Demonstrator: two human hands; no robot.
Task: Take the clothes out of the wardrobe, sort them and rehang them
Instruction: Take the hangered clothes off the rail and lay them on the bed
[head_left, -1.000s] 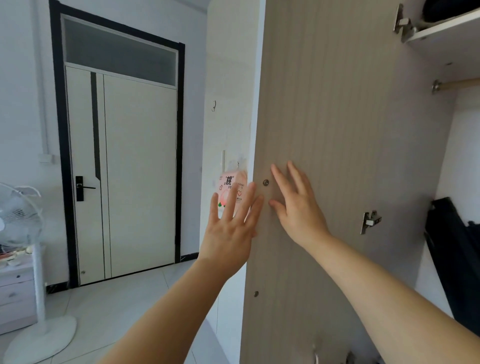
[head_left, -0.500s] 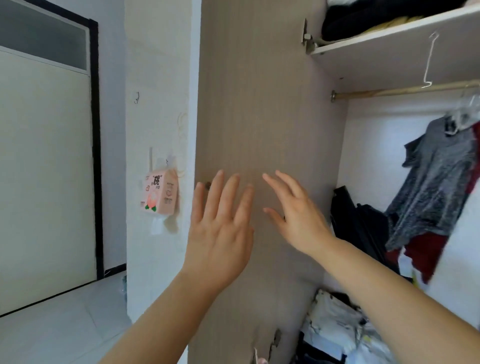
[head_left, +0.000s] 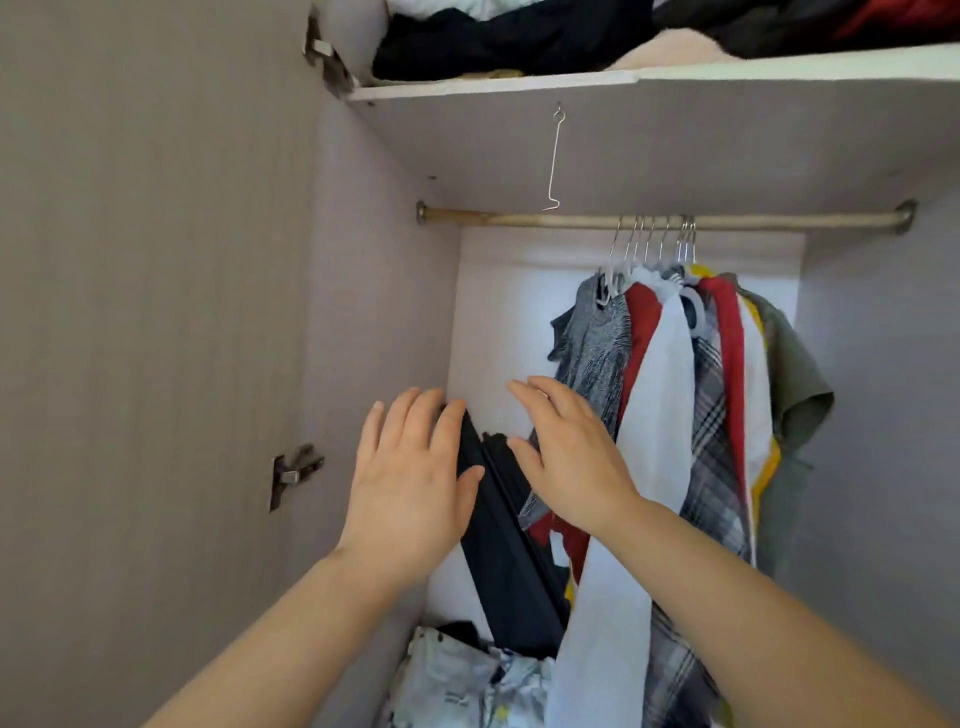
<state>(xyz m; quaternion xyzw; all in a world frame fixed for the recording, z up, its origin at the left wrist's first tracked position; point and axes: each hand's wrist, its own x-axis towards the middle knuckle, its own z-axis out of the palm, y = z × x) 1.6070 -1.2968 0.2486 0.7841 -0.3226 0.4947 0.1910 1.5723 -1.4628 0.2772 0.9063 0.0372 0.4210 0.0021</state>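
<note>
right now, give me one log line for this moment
left hand: open, empty | right hand: open, empty | hanging clothes: on rail

- wardrobe side panel (head_left: 156, 312), left: is showing a matt, smooth, pale wood-grain laminate.
- shelf (head_left: 519, 85), top: is showing a smooth white edge.
- rail (head_left: 519, 221): is looking like dull tan wood, with metal end sockets.
- wire hook (head_left: 555, 156): thin bright metal, is glinting.
- hanger hooks (head_left: 649, 239): are showing shiny metal wire.
- hinge (head_left: 293, 470), left: is looking like dull grey metal.
- grey top (head_left: 592, 343): marled knit cloth, is looking matt.
- white garment (head_left: 660, 415): is showing smooth plain cloth.
- plaid shirt (head_left: 711, 415): is showing woven check cloth.
</note>
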